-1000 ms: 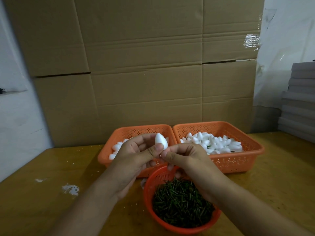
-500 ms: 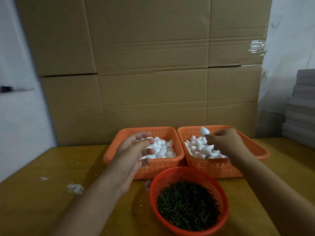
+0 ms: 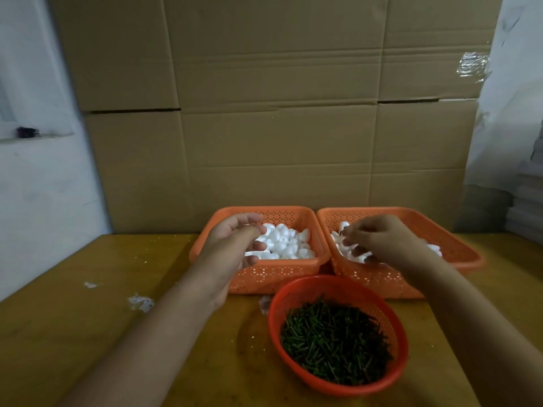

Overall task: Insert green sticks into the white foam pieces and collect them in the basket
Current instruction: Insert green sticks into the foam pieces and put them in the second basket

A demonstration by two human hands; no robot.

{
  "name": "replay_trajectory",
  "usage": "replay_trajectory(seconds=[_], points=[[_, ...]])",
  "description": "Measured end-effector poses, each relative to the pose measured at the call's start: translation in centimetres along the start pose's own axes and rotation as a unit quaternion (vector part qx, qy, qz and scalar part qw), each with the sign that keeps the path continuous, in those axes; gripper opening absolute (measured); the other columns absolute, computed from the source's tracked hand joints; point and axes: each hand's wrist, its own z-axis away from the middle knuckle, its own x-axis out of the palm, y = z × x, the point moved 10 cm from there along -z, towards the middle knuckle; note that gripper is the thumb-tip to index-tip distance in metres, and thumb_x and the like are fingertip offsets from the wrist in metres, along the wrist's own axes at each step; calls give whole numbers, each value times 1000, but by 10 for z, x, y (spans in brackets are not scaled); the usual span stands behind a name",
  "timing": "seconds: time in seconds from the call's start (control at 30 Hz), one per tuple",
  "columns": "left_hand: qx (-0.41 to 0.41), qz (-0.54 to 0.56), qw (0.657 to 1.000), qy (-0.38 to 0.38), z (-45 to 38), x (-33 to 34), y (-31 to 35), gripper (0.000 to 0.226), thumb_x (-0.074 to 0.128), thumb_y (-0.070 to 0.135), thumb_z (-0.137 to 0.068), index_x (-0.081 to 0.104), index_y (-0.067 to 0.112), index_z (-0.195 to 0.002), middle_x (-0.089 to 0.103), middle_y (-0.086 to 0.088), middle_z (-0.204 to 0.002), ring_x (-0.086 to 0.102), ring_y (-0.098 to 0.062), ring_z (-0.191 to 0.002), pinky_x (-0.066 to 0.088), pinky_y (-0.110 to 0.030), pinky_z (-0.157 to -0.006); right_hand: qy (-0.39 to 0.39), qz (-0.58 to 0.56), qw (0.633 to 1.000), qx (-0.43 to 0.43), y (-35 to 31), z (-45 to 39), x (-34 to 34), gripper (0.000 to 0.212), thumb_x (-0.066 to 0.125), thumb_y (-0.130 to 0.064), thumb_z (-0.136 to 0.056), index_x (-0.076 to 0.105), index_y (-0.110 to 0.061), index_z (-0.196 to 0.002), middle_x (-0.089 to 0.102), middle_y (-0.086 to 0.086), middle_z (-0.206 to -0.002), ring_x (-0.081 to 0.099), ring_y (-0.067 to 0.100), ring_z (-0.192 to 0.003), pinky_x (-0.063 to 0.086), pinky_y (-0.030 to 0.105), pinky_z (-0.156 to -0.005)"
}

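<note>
Two orange rectangular baskets stand side by side at the back of the table. The left basket [image 3: 264, 277] holds loose white foam pieces [image 3: 289, 242]. More foam pieces [image 3: 343, 226] lie in the right basket [image 3: 461, 251]. My left hand [image 3: 235, 245] hovers over the left basket's near-left corner with relaxed fingers and holds nothing. Palm down, my right hand [image 3: 382, 242] reaches into the right basket with its fingers spread over the foam there. A round red basket [image 3: 323, 282] full of green sticks [image 3: 335, 345] sits in front, between my forearms.
A tall cardboard wall [image 3: 279, 113] stands right behind the baskets. White foam crumbs [image 3: 141, 302] lie on the wooden table [image 3: 88, 333] at the left. A stack of grey sheets [image 3: 529, 207] rises at the far right edge.
My hands parted from holding one foam piece together. The right hand carried it to the right basket and now lies spread over the pile. The left hand moved over the left basket.
</note>
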Motion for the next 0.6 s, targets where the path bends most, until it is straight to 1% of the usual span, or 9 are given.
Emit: replay_trajectory(seconds=[0.07, 0.13, 0.2, 0.23, 0.27, 0.33, 0.4, 0.5, 0.6], points=[[9, -31, 999, 18, -3, -6, 0, 17, 67, 12, -91, 72, 26, -99, 74, 1, -97, 67, -8, -73, 50, -23, -55, -95, 105, 989, -44, -15, 11, 25, 10, 67, -11, -91, 77, -11, -88, 74, 3, -75, 63, 4, -59, 50, 18, -54], [21, -66, 997, 31, -6, -12, 3, 16, 66, 13, -92, 70, 26, -100, 72, 1, -98, 66, -9, -76, 50, -25, -61, -186, 194, 959, -87, -27, 26, 49, 9, 71, -18, -90, 77, -18, -96, 76, 3, -85, 67, 13, -69, 56, 27, -65], [39, -98, 994, 38, -11, -17, 6, 15, 63, 13, -95, 68, 26, -101, 70, 0, -98, 64, -9, -76, 50, -25, -65, -268, 215, 934, -102, -31, 42, 68, 15, 73, -24, -89, 75, -22, -103, 75, 4, -93, 68, 19, -73, 58, 31, -69], [52, -117, 991, 41, -14, -20, 9, 15, 62, 12, -96, 67, 26, -100, 69, 0, -98, 64, -9, -77, 49, -24, -65, -300, 232, 918, -111, -32, 49, 76, 19, 74, -28, -87, 74, -25, -106, 75, -2, -96, 70, 15, -78, 59, 29, -73], [69, -143, 986, 44, -16, -23, 11, 16, 61, 11, -97, 67, 26, -99, 69, 0, -98, 64, -9, -79, 49, -23, -65, -329, 262, 900, -118, -31, 57, 84, 27, 76, -33, -85, 72, -30, -112, 73, -14, -98, 69, 3, -83, 57, 21, -76], [101, -211, 971, 51, -23, -28, 13, 19, 61, 10, -96, 66, 29, -97, 68, 4, -100, 64, -10, -85, 48, -22, -66, -381, 318, 862, -101, -20, 70, 96, 43, 77, -43, -81, 64, -40, -123, 63, -39, -87, 58, -19, -81, 46, 7, -65], [113, -292, 948, 51, -33, -31, 9, 22, 62, 10, -92, 65, 30, -99, 67, 10, -101, 65, -11, -85, 47, -23, -67, -416, 362, 831, -76, -9, 78, 104, 55, 77, -49, -78, 57, -47, -129, 54, -36, -81, 53, -14, -82, 38, 11, -62], [95, -447, 890, 10, -55, -29, -8, 25, 66, 17, -89, 66, 30, -110, 63, 10, -109, 63, -14, -94, 47, -27, -79, -437, 389, 809, -60, 1, 82, 110, 61, 78, -48, -77, 55, -44, -133, 53, -28, -106, 50, 3, -102, 39, 21, -72], [48, -538, 840, -50, -75, -25, -25, 23, 68, 25, -90, 67, 30, -113, 63, 4, -114, 60, -15, -99, 44, -26, -82, -446, 407, 796, -46, 4, 84, 112, 61, 77, -46, -77, 54, -44, -133, 49, -20, -125, 49, 8, -112, 41, 26, -77]])
